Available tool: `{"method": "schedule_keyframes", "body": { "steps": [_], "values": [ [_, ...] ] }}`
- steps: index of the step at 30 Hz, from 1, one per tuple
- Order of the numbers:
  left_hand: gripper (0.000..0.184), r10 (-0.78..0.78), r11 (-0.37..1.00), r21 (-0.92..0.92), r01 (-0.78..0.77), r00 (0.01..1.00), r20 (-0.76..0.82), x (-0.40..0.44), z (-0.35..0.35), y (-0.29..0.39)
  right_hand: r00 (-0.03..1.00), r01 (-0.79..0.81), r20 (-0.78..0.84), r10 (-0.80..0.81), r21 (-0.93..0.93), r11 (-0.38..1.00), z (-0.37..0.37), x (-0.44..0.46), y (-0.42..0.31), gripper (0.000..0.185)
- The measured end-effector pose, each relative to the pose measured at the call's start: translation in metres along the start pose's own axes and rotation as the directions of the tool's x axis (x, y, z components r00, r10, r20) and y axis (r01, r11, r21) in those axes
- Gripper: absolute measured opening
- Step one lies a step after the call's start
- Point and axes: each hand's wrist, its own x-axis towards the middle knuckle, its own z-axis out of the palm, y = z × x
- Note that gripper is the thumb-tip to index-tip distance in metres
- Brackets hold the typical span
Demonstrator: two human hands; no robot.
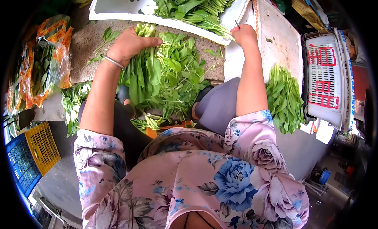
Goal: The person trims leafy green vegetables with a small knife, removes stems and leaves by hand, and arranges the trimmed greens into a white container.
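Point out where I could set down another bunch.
Mostly bare: the white panel, between the right forearm and the red-marked crate, above the leafy bunch. Also the left end of the white tray, beside the piled greens, with a few leaf scraps. Crowded: the middle of the stone slab, right of the left hand, under loose leaves.

A speckled stone slab [84,44] carries a heap of leafy greens [177,55] mid-way, a loose sprig [107,37] to the left, leaf scraps [214,53] to the right and, behind, a white foam box [114,7].
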Motion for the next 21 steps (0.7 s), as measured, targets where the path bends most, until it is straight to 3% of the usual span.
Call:
{"method": "schedule_keyframes", "body": {
  "steps": [1, 3, 4, 5, 6, 8, 9, 10, 12, 13, 15, 21],
  "values": [
    [0.025, 0.004, 1.0, -0.005, -0.004, 1.0, -0.006, -0.002, 0.002, 0.002, 0.999, 0.038, 0.011, -0.038, 0.065, 0.997, -0.004, -0.006, -0.003, 0.018],
    [0.032, 0.152, 0.954, 0.281, -0.107, 0.978, -0.146, -0.005, 0.004, 0.005, 0.996, 0.082, 0.025, -0.086, 0.128, 0.988, -0.015, -0.025, -0.009, 0.018],
    [0.032, 0.15, 0.955, 0.278, -0.103, 0.977, -0.153, -0.003, 0.002, 0.002, 0.968, 0.181, 0.097, -0.232, 0.375, 0.909, -0.022, -0.038, -0.012, 0.02],
    [0.035, 0.208, 0.91, 0.394, -0.126, 0.963, -0.172, 0.002, 0.0, -0.002, 0.914, 0.233, 0.131, -0.383, 0.604, 0.762, -0.025, -0.046, -0.014, 0.022],
    [0.038, 0.267, 0.851, 0.506, -0.143, 0.947, -0.181, 0.003, 0.0, -0.002, 0.914, 0.232, 0.133, -0.384, 0.604, 0.762, -0.025, -0.045, -0.014, 0.022],
    [0.046, 0.221, 0.849, 0.521, -0.085, 0.954, -0.204, 0.003, 0.0, 0.0, 0.861, 0.17, 0.165, -0.481, 0.798, 0.578, -0.03, -0.041, -0.008, 0.027],
    [0.046, 0.256, 0.873, 0.468, -0.14, 0.947, -0.194, 0.006, -0.001, -0.004, 0.925, 0.171, 0.088, -0.371, 0.774, 0.61, -0.027, -0.037, -0.006, 0.03],
    [0.047, 0.29, 0.89, 0.413, -0.193, 0.939, -0.187, 0.009, -0.002, -0.007, 0.924, 0.173, 0.087, -0.372, 0.773, 0.61, -0.02, -0.024, 0.003, 0.03],
    [0.046, 0.305, 0.883, 0.425, -0.2, 0.932, -0.195, 0.016, -0.003, -0.011, 0.992, 0.074, -0.116, -0.045, 0.264, 0.962, -0.006, -0.003, 0.021, 0.032],
    [0.045, 0.32, 0.875, 0.436, -0.209, 0.926, -0.199, 0.018, -0.003, -0.011, 0.992, 0.073, -0.12, -0.043, 0.261, 0.963, -0.003, 0.0, 0.025, 0.032],
    [0.045, 0.318, 0.877, 0.432, -0.21, 0.928, -0.193, 0.018, 0.0, -0.008, 0.986, -0.087, 0.161, 0.044, 0.273, 0.958, 0.004, 0.004, 0.027, 0.034],
    [0.037, 0.342, 0.874, 0.428, -0.231, 0.918, -0.202, 0.013, 0.011, 0.001, 0.979, -0.12, 0.204, 0.025, 0.47, 0.874, 0.018, 0.008, 0.023, 0.019]
  ]
}}
